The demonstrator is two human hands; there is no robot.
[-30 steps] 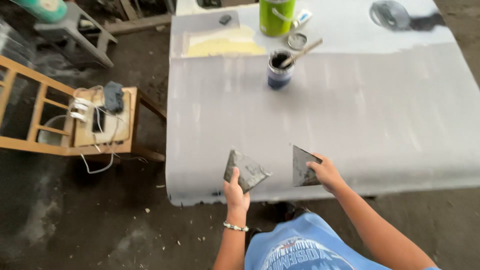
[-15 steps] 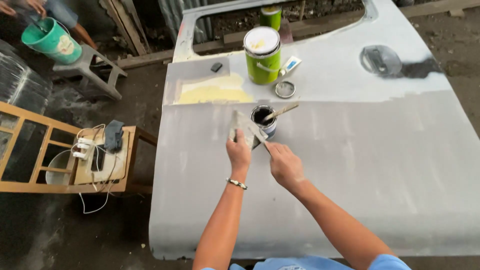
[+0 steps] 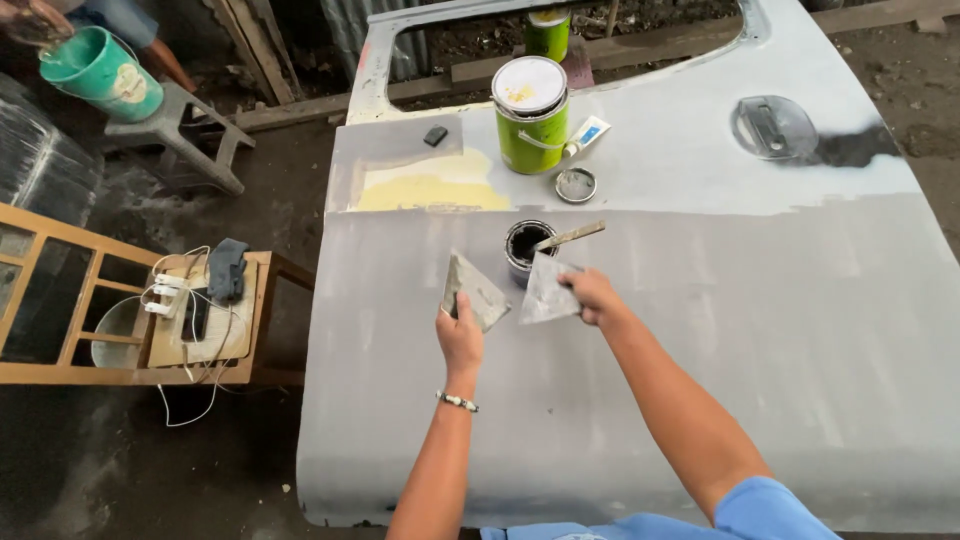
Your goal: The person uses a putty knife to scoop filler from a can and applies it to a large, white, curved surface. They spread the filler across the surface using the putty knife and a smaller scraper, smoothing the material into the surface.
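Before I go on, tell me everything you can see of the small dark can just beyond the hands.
The small can is short, round and open, its inside coated black. It stands upright on the grey primed panel, just beyond the two scrapers. A flat stick leans in it, poking out over its right rim. The right hand's scraper overlaps its near edge; whether they touch is unclear. No lid is on it.

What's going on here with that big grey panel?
A person leans over a grey car door panel lying flat. The left hand holds one scraper, the right hand holds another, both blades smeared grey. Just beyond them stands a small dark tin with a stick in it. Farther back sit a green can, a tube and a round lid, beside a yellow patch.
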